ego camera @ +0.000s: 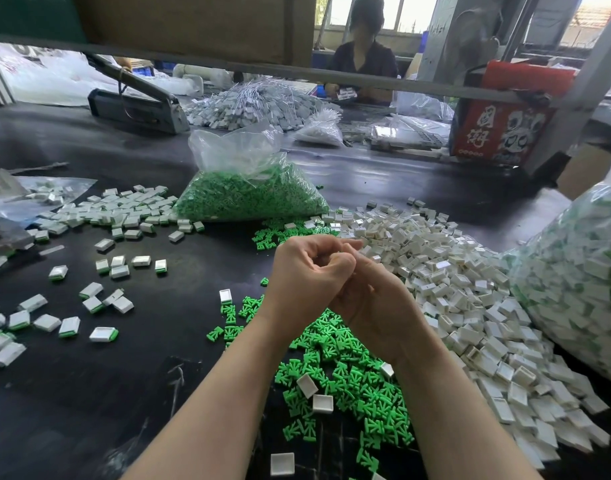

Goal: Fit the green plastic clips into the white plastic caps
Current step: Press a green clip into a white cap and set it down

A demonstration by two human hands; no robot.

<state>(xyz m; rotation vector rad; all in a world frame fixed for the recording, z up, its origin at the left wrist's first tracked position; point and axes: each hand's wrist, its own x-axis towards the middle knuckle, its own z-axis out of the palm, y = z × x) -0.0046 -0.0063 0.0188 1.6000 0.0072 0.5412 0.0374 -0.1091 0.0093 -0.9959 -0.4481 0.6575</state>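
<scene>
My left hand (pixel 307 271) and my right hand (pixel 373 299) meet above the dark table, fingers curled and fingertips pressed together. Whatever sits between the fingers is hidden by them. Under my wrists lies a loose heap of green plastic clips (pixel 349 375), with a few white plastic caps (pixel 322 403) on top of it. A large pile of empty white caps (pixel 470 289) spreads to the right of my hands. To the left, caps fitted with green clips (pixel 103 334) lie scattered on the table.
A clear bag of green clips (pixel 248 195) stands behind my hands. A big clear bag of fitted caps (pixel 581 278) bulges at the right edge. Another person (pixel 363 60) sits across the table, beside a red box (pixel 505 126). A black sealing tool (pixel 137 105) lies at the back left.
</scene>
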